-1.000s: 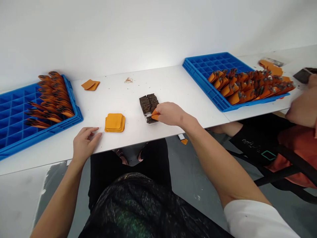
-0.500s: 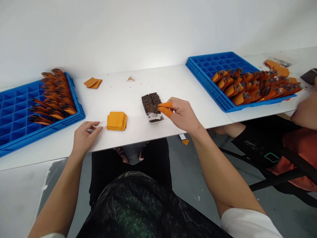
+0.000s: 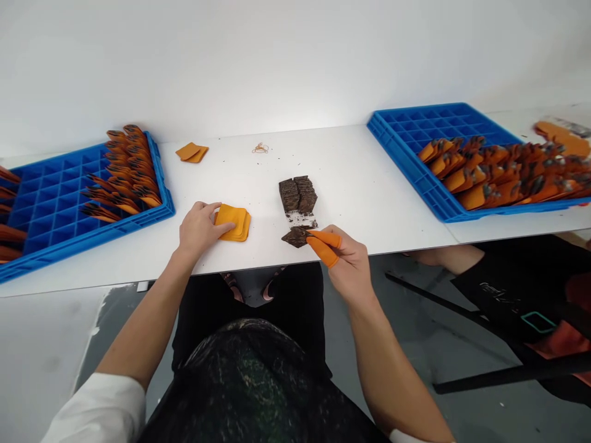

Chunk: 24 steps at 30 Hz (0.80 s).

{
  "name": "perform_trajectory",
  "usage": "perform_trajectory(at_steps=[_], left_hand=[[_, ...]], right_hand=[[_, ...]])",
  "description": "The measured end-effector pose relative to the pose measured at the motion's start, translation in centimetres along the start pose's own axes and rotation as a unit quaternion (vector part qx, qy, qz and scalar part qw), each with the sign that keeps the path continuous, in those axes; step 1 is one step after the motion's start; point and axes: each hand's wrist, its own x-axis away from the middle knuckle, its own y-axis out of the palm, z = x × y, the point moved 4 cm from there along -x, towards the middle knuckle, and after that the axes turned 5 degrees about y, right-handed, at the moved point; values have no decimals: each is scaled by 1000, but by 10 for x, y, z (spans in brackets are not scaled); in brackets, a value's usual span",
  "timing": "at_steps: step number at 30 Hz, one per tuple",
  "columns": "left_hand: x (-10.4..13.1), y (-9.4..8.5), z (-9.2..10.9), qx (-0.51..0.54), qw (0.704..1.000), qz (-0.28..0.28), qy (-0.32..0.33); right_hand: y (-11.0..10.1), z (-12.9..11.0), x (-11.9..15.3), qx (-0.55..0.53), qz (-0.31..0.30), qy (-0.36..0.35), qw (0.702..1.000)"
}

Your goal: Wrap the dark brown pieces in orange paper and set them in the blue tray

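Note:
My left hand (image 3: pixel 197 229) has its thumb on top of a stack of yellow-orange square pieces (image 3: pixel 235 223) and its fingers at the stack's back left edge. Orange covers sit on the thumb and forefinger of my right hand (image 3: pixel 347 261), which pinch a dark brown, flat piece (image 3: pixel 296 237) near the table's front edge. Just behind that piece lies a block of thin dark pieces in two rows (image 3: pixel 298 194), with dark crumbs on a pale surface in front of it.
A blue divided tray (image 3: pixel 166 200) with orange and dark bundles stands at the left, another blue tray (image 3: pixel 406 166) at the right. Two loose orange squares (image 3: pixel 191 152) and thin rings (image 3: pixel 260 148) lie at the back. A person sits at the right.
My left hand has moved right onto the yellow-orange stack. My right hand has come away from the dark block toward the front edge with a dark piece in its fingertips. The view has shifted slightly.

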Motion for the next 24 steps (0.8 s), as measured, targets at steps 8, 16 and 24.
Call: perform_trajectory(at_steps=[8,16,24], left_hand=[[3,6,-1,25,999,16,33],[0,2,-12,144,988,-49,-28],[39,-14,-35,476,879,-16,-35]], right_hand=[[7,6,10,-21,2,27,999],[11,11,17,-42,29,47,998],[24,5,13,-98,66,108,987]])
